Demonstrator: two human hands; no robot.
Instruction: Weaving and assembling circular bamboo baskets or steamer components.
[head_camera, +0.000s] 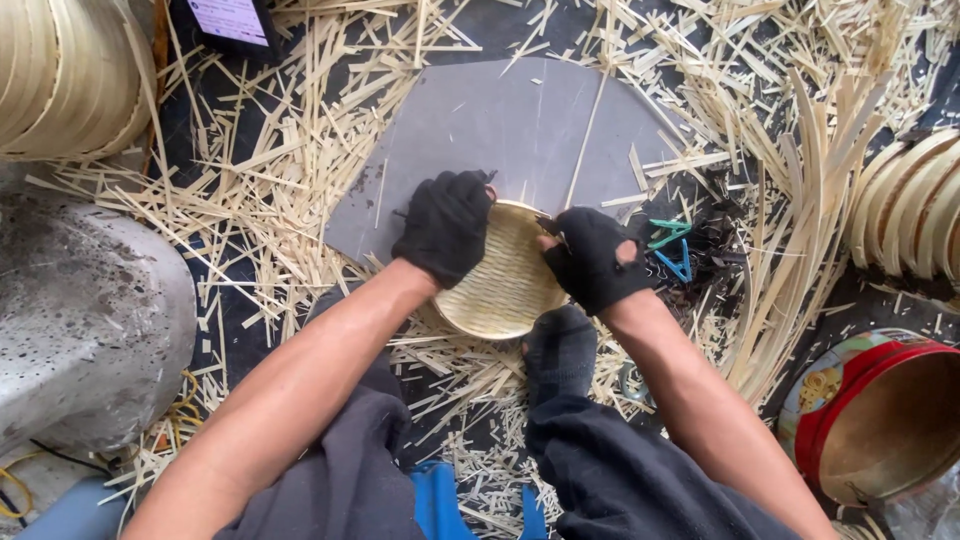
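both gloved hands—left hand, right hand—fingers clamped on the woven tray rim (grey board beyond).

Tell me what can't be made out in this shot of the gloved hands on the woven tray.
Head view only:
- Woven tray: its left and right edges are covered by the left hand and right hand.
- Fingertips of both hands: hidden by black gloves, so the grip is unclear.
- Red tin: cut off by the right edge.
- Stacked bamboo hoops: cut off at the top left corner.
- Green and blue clips: too small to identify.
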